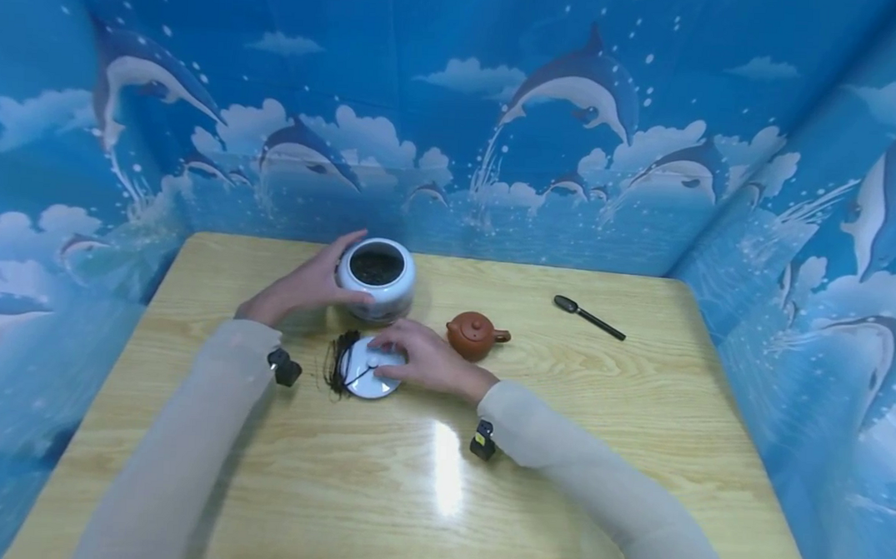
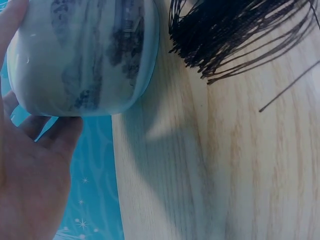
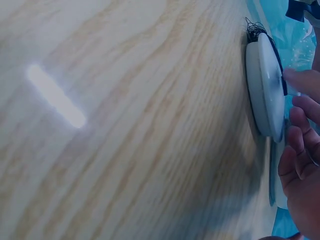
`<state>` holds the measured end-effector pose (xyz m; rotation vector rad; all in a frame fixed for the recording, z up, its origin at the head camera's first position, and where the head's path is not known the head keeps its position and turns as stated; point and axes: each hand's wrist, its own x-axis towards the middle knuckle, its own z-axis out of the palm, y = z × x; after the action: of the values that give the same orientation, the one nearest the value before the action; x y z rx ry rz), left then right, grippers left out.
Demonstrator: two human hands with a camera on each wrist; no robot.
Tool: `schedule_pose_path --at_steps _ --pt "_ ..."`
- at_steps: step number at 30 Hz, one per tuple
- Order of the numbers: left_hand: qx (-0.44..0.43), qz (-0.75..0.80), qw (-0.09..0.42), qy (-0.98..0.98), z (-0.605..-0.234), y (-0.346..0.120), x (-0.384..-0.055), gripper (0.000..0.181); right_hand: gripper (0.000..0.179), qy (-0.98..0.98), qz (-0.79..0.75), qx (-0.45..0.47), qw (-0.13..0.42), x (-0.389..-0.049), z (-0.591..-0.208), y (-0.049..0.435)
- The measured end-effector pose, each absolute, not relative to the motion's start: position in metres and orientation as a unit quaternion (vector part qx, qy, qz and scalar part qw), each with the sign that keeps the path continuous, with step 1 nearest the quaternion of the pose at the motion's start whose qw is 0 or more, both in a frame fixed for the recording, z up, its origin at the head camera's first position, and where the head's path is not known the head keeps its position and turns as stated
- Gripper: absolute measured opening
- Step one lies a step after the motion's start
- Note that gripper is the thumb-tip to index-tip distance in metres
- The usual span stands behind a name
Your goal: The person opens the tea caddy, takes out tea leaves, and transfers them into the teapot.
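A white porcelain jar (image 1: 395, 298) with dark leaf-like contents inside stands at the back left of the table. My left hand (image 1: 316, 282) grips its side, thumb in front and fingers behind; the left wrist view shows fingers under its rounded edge. In front of the jar lies its white lid (image 1: 371, 386), knob up, with a bundle of black cord (image 1: 339, 366) at its left side. My right hand (image 1: 429, 358) reaches over the lid, thumb and index finger at the knob. The right wrist view shows the lid (image 3: 270, 85) edge-on, the knob between these fingers.
A small reddish-brown clay teapot (image 1: 470, 337) stands right of the jar, close behind my right hand. Farther right lies a black spoon (image 1: 589, 316). Blue curtains (image 1: 451, 205) with dolphins hang behind and beside the wooden table (image 1: 563, 385).
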<state>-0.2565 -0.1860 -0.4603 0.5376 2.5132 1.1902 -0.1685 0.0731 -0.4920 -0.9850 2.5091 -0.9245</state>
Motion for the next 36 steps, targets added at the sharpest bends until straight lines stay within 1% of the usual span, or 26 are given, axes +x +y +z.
schedule_pose_path --at_steps 7,16,23,27,36 --pt "0.188 0.426 0.152 0.872 -0.463 -0.187 -0.255 0.126 0.031 0.869 -0.313 -0.353 0.15 -0.169 -0.494 0.068" --pt "0.186 0.433 0.154 0.869 -0.466 -0.187 -0.257 0.129 0.027 0.87 -0.31 -0.352 0.151 -0.168 -0.495 0.066" --pt "0.191 0.437 0.154 0.865 -0.468 -0.187 -0.258 0.128 0.023 0.878 -0.275 -0.373 0.122 -0.167 -0.494 0.064" --pt "0.189 0.444 0.158 0.862 -0.467 -0.186 -0.257 0.128 0.024 0.883 -0.238 -0.394 0.089 -0.166 -0.487 0.065" --pt "0.188 0.453 0.158 0.857 -0.468 -0.187 -0.257 0.122 0.018 0.876 -0.132 -0.461 -0.053 -0.167 -0.453 0.073"
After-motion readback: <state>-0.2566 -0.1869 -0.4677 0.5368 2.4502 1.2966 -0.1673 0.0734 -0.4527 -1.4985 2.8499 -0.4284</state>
